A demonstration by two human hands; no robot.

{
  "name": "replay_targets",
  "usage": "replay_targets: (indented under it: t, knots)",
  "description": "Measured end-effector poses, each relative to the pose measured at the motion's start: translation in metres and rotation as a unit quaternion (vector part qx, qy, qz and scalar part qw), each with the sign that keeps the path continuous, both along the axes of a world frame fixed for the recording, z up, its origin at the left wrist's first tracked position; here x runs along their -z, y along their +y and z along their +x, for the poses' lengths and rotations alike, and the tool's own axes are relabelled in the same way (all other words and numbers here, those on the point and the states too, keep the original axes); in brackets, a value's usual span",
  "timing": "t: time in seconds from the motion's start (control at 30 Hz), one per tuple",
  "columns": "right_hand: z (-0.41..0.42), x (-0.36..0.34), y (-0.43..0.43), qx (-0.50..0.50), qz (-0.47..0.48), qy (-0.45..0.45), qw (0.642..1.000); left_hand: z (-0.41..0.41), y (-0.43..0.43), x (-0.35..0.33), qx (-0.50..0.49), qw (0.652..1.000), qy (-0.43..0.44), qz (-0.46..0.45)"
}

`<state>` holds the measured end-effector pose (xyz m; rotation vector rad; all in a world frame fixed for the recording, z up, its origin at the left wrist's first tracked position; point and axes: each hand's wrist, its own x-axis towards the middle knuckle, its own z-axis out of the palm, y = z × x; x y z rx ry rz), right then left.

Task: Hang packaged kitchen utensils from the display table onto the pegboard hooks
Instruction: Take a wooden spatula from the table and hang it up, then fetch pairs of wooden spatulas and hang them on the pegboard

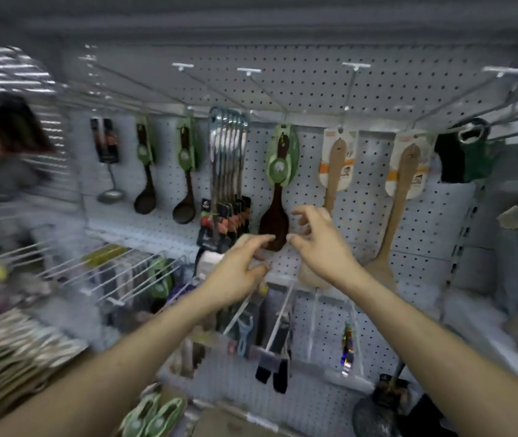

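A dark brown spatula with a green card hangs from a hook on the white pegboard. Both my arms reach up toward its blade. My left hand sits just below and left of the blade, fingers loosely curved, empty. My right hand is just right of the blade, fingers spread and bent, also empty. More green-carded utensils lie at the bottom edge of the view. The image is blurred, so I cannot tell whether my fingertips touch the blade.
On the board hang a steel ladle, two dark ladles, a bunch of steel utensils and two wooden spatulas. Long bare hooks jut out above. Wire hooks with small goods fill the lower rows.
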<state>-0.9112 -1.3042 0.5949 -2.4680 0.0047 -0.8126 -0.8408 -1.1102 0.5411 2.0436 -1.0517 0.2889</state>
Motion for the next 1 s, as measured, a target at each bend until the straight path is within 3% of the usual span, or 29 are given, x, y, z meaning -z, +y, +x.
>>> replay_targets:
  t: [0.2, 0.33, 0.47, 0.77, 1.0]
  knots:
    - [-0.034, 0.044, 0.111, -0.094, -0.079, 0.009, 0.992, -0.081, 0.131, 0.017, -0.186, 0.98, -0.053, 0.041]
    - [-0.051, 0.067, 0.19, -0.161, -0.118, 0.0, 0.98, -0.128, 0.215, 0.034, -0.366, 0.916, -0.076, 0.143]
    - [-0.06, 0.094, 0.279, -0.229, -0.16, 0.007, 0.96, -0.177, 0.297, 0.062, -0.48, 0.859, -0.04, 0.172]
    - [-0.065, 0.145, 0.497, -0.356, -0.199, 0.035, 0.912, -0.25, 0.475, 0.104, -0.633, 0.738, 0.034, 0.232]
    - [-0.055, 0.186, 0.666, -0.397, -0.229, 0.058, 0.887, -0.268, 0.624, 0.135, -0.675, 0.686, 0.085, 0.259]
